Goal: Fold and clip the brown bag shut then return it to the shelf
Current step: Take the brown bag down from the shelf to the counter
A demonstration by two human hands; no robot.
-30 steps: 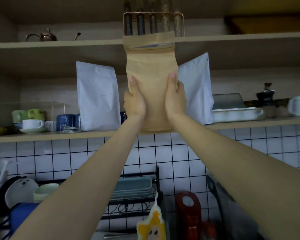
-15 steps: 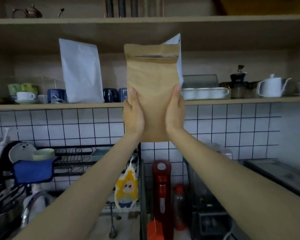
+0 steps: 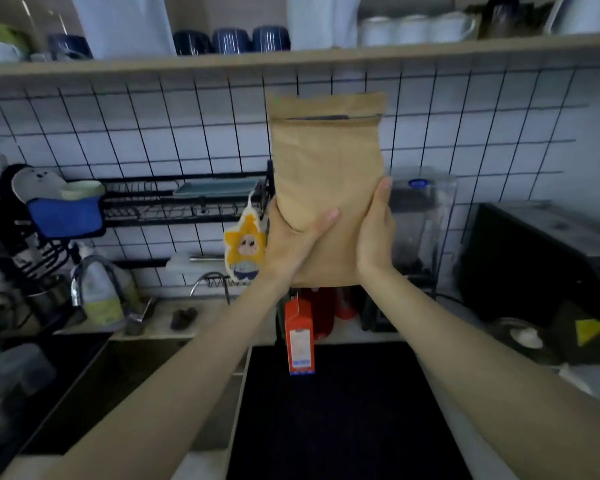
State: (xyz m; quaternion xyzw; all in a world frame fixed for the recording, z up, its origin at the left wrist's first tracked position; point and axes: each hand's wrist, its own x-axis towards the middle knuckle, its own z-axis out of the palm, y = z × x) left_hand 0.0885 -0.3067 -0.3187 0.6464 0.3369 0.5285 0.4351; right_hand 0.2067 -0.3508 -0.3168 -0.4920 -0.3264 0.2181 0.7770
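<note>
I hold a tall brown paper bag (image 3: 328, 174) upright in front of the tiled wall, well below the wooden shelf (image 3: 291, 58). Its top is open, with a dark zip strip showing across the mouth. My left hand (image 3: 291, 242) grips the bag's lower left side, thumb across the front. My right hand (image 3: 374, 233) presses flat against its lower right side. No clip is visible.
Two white bags (image 3: 125, 22), blue cups (image 3: 231, 39) and white dishes stand on the shelf. Below are a black dish rack (image 3: 174, 202), a faucet and sink at left, a red carton (image 3: 300, 336), a clear canister (image 3: 421, 216), a black appliance (image 3: 548, 261) and a dark counter mat (image 3: 333, 410).
Both hands have brought the brown bag down from the shelf to chest height in front of the tiles. My left thumb has shifted across the bag's front. The view has tilted downward.
</note>
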